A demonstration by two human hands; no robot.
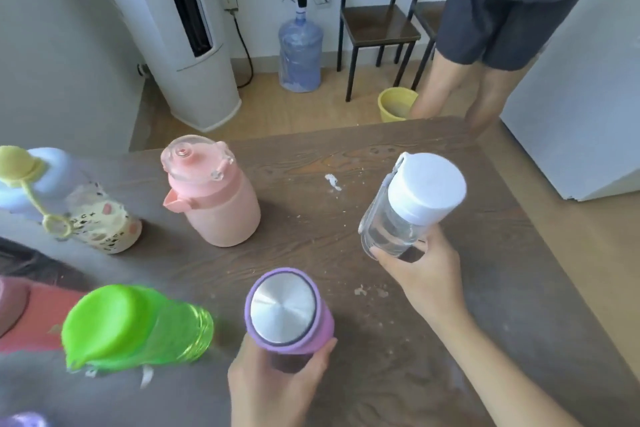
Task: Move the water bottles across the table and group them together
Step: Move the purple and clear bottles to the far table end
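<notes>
Your left hand (pixel 277 381) is wrapped around the lower body of the purple bottle (pixel 289 314), steel lid up, at 6 o'clock on the wooden table (pixel 485 288). Your right hand (pixel 420 277) grips the base of the clear bottle (pixel 398 218) with the white cap, at 3 o'clock, tilted. The green bottle (pixel 138 324) stands at 8 o'clock, the pink bottle (pixel 216 198) at 11 o'clock, and the patterned bottle (pixel 97 222) at 9 o'clock.
</notes>
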